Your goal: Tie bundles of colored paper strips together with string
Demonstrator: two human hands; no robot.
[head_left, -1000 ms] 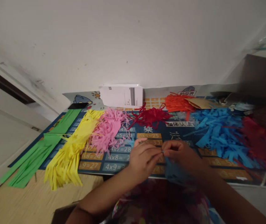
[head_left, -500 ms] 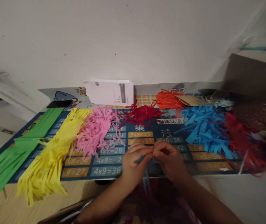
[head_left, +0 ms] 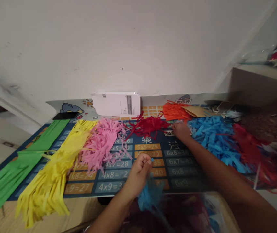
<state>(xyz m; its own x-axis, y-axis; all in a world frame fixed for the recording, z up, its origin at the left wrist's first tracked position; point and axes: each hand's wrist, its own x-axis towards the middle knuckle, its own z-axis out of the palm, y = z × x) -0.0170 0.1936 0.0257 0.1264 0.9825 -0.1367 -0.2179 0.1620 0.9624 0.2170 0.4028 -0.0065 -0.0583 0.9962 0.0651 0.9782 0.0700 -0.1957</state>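
The left hand (head_left: 139,171) pinches the top of a bundle of blue strips (head_left: 150,195), which hangs over the near edge of the counter (head_left: 80,210), seemingly so the ends stay gathered, while the right hand (head_left: 180,131), its grip unclear, rests by the blue pile (head_left: 213,137).

Scuffed white wall (head_left: 128,48) behind the bench (head_left: 75,207) (wood top); grey shelf (head_left: 257,84) to the bench's right; dim light.

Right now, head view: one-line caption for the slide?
Left hand pinches a blue paper tassel; right hand reaches beside the blue strip pile on the mat.
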